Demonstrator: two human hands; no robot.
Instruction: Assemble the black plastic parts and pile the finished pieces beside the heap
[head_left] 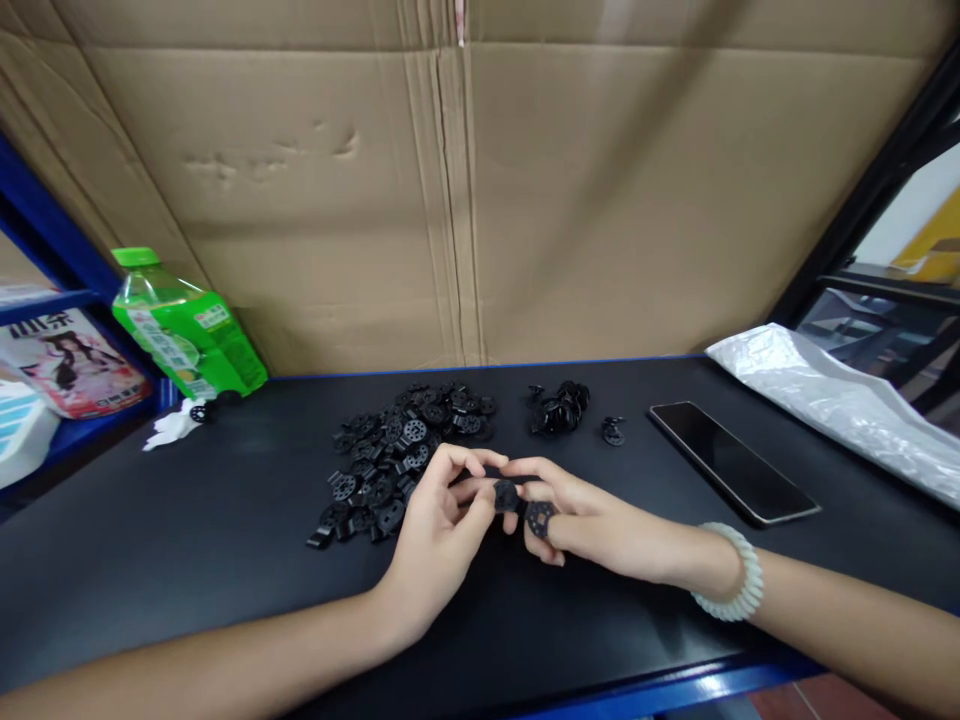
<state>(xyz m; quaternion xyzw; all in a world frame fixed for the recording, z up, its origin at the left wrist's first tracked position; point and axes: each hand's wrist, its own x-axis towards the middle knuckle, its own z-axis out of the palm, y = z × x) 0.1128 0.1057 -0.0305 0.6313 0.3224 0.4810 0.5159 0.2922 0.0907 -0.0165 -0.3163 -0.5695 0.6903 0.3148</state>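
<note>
My left hand pinches a small black round part with holes between thumb and fingers. Right beside it, my right hand grips another black perforated disc under its thumb. The two parts are close together, and whether they are joined I cannot tell. Behind my left hand lies a large loose pile of similar black parts. A smaller heap of black pieces sits beyond my right hand, with one separate black piece to its right.
A phone lies on the black table at right, near a silvery plastic bag. At left are a green bottle, a white tissue and a printed pack. Cardboard stands behind.
</note>
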